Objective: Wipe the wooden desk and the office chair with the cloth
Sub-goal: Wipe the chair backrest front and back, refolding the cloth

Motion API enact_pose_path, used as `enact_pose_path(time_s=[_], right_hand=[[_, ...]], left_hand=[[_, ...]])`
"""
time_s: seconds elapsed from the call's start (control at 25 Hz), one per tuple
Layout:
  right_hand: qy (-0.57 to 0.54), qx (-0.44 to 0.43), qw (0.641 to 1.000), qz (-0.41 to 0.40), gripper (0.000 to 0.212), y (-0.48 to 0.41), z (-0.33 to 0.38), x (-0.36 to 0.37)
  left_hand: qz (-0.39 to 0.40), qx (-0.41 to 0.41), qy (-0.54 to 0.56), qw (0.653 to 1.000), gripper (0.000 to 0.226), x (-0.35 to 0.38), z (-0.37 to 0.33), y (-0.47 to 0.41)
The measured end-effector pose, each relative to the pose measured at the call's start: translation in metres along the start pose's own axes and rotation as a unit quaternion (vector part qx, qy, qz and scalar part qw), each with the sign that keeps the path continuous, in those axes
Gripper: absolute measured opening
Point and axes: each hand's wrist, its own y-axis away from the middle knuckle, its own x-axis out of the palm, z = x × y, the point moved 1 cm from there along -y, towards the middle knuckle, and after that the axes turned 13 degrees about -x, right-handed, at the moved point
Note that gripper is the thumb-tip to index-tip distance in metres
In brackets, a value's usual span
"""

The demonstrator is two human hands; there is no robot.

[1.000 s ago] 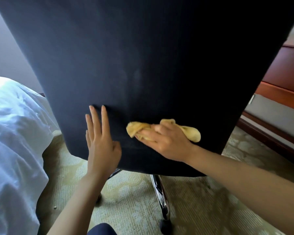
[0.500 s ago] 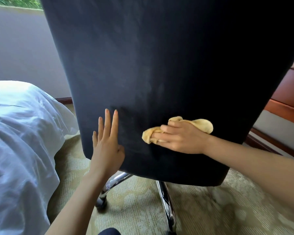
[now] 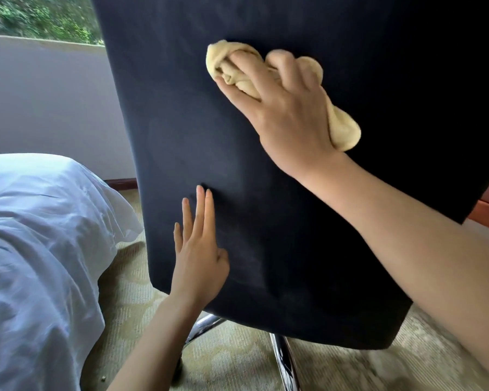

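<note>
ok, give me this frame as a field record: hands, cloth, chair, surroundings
right hand: grips the yellow cloth, pressing it on the upper chair back
left hand: flat, fingers straight, on the lower chair back
chair base: chrome legs below the back
left of chair: bed with white bedding
floor: patterned carpet

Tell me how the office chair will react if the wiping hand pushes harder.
It probably swivels or rolls: the office chair stands on a chrome base. The flat left hand bracing its back suggests it shifts easily. The carpet may slow rolling.
</note>
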Motion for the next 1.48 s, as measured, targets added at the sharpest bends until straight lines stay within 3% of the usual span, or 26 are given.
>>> enact_pose_path(time_s=[0.16, 0.36, 0.52, 0.72, 0.88, 1.04, 1.12, 1.2, 1.28, 1.4, 1.44, 1.48], right_hand=[[-0.07, 0.062, 0.996, 0.0, 0.034, 0.017, 0.04, 0.006], [-0.173, -0.016, 0.982, 0.069, 0.031, 0.094, 0.105, -0.007], [-0.24, -0.067, 0.955, 0.159, 0.042, 0.15, 0.137, -0.024], [-0.317, -0.137, 0.898, 0.274, 0.044, 0.18, 0.152, -0.043], [-0.429, -0.09, 0.828, 0.351, 0.048, 0.18, 0.15, -0.059], [-0.586, 0.21, 0.727, 0.29, 0.052, 0.167, 0.144, -0.076], [-0.632, 0.355, 0.653, 0.218, 0.052, 0.152, 0.143, -0.085], [-0.669, 0.445, 0.571, 0.168, 0.052, 0.138, 0.147, -0.095], [-0.723, 0.506, 0.454, 0.123, 0.044, 0.124, 0.155, -0.101], [-0.765, 0.6, 0.232, 0.045, 0.034, 0.112, 0.163, -0.103], [-0.764, 0.62, 0.176, 0.02, 0.033, 0.11, 0.162, -0.103], [-0.762, 0.631, 0.144, 0.009, 0.033, 0.11, 0.16, -0.102]], left_hand=[[0.0, -0.01, -0.013, 1.0, 0.106, 0.001, 0.01, -0.006], [0.024, -0.025, -0.035, 0.999, 0.109, 0.001, 0.021, 0.0], [0.054, -0.036, -0.057, 0.996, 0.104, -0.005, 0.025, 0.007], [0.09, -0.054, -0.039, 0.994, 0.099, -0.013, 0.018, 0.024], [0.128, -0.157, 0.134, 0.97, 0.081, -0.015, 0.017, 0.047], [0.135, -0.261, 0.301, 0.907, 0.053, -0.01, 0.011, 0.077], [0.105, -0.292, 0.317, 0.896, 0.041, -0.01, 0.006, 0.093], [0.105, -0.285, 0.36, 0.882, 0.036, -0.013, 0.0, 0.105], [0.14, -0.237, 0.395, 0.876, 0.039, -0.016, -0.007, 0.113], [0.101, -0.145, 0.281, 0.943, 0.044, -0.023, -0.007, 0.113], [0.062, -0.113, 0.234, 0.964, 0.045, -0.027, -0.005, 0.111], [0.025, -0.093, 0.206, 0.974, 0.043, -0.033, 0.0, 0.109]])
